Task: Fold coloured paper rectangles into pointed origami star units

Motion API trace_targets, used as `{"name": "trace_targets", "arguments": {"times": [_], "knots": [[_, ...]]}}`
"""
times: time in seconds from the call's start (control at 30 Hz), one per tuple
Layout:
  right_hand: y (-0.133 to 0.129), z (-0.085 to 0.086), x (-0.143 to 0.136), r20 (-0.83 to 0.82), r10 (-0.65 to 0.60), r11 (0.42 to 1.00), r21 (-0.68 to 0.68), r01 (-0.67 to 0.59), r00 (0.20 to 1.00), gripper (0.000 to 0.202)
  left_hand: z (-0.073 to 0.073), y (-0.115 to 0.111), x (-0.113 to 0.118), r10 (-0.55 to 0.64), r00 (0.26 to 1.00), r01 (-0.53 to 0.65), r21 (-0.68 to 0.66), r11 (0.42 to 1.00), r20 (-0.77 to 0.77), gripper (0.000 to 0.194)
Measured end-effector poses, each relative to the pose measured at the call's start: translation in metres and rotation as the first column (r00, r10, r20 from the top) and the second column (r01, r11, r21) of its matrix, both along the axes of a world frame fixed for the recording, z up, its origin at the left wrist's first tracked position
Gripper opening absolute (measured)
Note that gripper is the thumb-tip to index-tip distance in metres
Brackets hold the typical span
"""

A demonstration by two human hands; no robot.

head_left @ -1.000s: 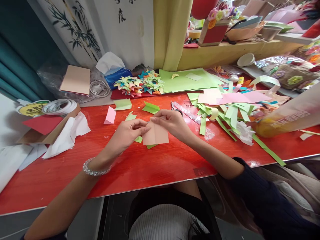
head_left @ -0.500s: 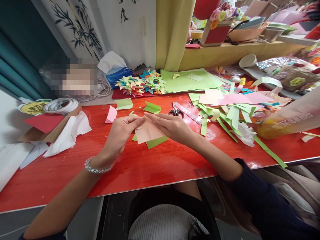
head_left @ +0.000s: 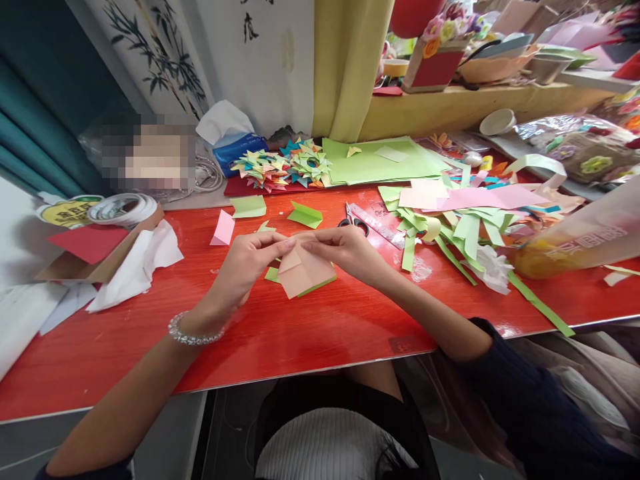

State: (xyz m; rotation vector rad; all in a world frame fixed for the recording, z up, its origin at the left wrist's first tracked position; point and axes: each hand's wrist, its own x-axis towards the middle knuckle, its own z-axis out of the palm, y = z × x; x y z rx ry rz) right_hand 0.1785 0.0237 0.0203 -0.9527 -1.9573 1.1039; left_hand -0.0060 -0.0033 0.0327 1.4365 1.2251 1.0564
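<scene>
A peach piece of paper with a folded flap at its left is held above the table between my two hands. My left hand pinches its upper left part between thumb and fingers. On the upper right, my right hand pinches the same paper, thumb in front. Green paper lies partly hidden beneath it. Just beyond my hands are a folded bright green piece, a pale green piece, a folded pink piece and black-handled scissors.
A clear ruler lies beside the scissors. Heaped green and pink paper strips cover the right side, near a plastic bottle or bag. Folded paper wreaths and green sheets lie at the back. A cardboard box stands left.
My right fingers have gone from lying flat over the peach paper to pinching it. The paper has turned and shifted slightly right, and a folded flap now shows at its left.
</scene>
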Motion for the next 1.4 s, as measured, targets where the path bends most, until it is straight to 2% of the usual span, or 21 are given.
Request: {"name": "trace_targets", "arguments": {"times": [0.07,0.13,0.23,0.33,0.43,0.5,0.57,0.63,0.7,0.77,0.87,1.03,1.27,1.4], "knots": [[-0.001,-0.003,0.000,-0.009,-0.102,0.990,0.093,0.102,0.995,0.030,-0.001,-0.001,0.001,0.018,0.999,-0.016,-0.039,0.999,0.043,0.019],[-0.001,-0.007,0.001,0.032,-0.171,0.951,0.266,0.156,0.985,0.033,0.000,-0.001,0.001,0.031,0.996,-0.024,-0.072,0.997,0.086,0.017],[0.000,-0.013,0.004,0.174,-0.133,0.872,0.489,0.032,0.976,0.037,0.000,0.000,-0.001,0.026,0.991,-0.014,-0.095,0.995,0.128,0.014],[0.001,-0.012,0.005,0.159,-0.055,0.856,0.515,-0.035,0.986,0.035,0.002,0.003,-0.005,0.015,0.992,-0.002,-0.106,0.994,0.128,0.013],[-0.001,-0.006,0.002,0.001,-0.023,0.920,0.392,0.021,1.000,0.030,0.003,0.007,-0.010,-0.009,0.996,0.018,-0.112,0.993,0.086,0.013],[-0.002,-0.003,-0.001,-0.097,-0.019,0.976,0.213,0.039,0.995,0.025,0.003,0.009,-0.014,-0.039,0.998,0.046,-0.123,0.991,0.055,0.013],[-0.002,-0.003,-0.004,-0.216,-0.026,1.000,-0.018,0.023,0.976,0.021,0.002,0.011,-0.017,-0.077,0.996,0.081,-0.133,0.988,0.034,0.016],[0.001,-0.006,-0.004,-0.356,-0.037,0.969,-0.240,-0.053,0.934,0.020,0.002,0.010,-0.018,-0.088,0.996,0.089,-0.121,0.989,0.016,0.022],[0.004,-0.008,-0.004,-0.447,-0.049,0.897,-0.413,-0.158,0.893,0.024,0.002,0.009,-0.016,-0.073,0.997,0.069,-0.099,0.993,-0.031,0.027],[0.007,-0.011,-0.002,-0.474,-0.048,0.820,-0.522,-0.236,0.879,0.027,0.004,0.006,-0.014,-0.038,0.993,0.031,-0.065,0.997,-0.115,0.031],[0.008,-0.011,-0.001,-0.471,-0.036,0.741,-0.605,-0.293,0.881,0.029,0.007,0.002,-0.009,-0.012,0.971,0.010,-0.010,1.000,-0.240,0.036],[0.005,-0.008,-0.002,-0.471,-0.003,0.651,-0.671,-0.356,0.882,0.033,0.008,-0.002,-0.007,0.000,0.948,0.013,0.039,0.999,-0.318,0.031],[0.004,-0.008,-0.001,-0.450,0.000,0.625,-0.697,-0.351,0.893,0.027,0.008,-0.004,-0.005,-0.009,0.925,0.049,0.097,0.994,-0.379,0.026],[0.001,-0.005,-0.002,-0.423,-0.005,0.630,-0.705,-0.325,0.906,0.025,0.006,-0.004,-0.004,-0.015,0.900,0.082,0.137,0.987,-0.436,0.026]]}}
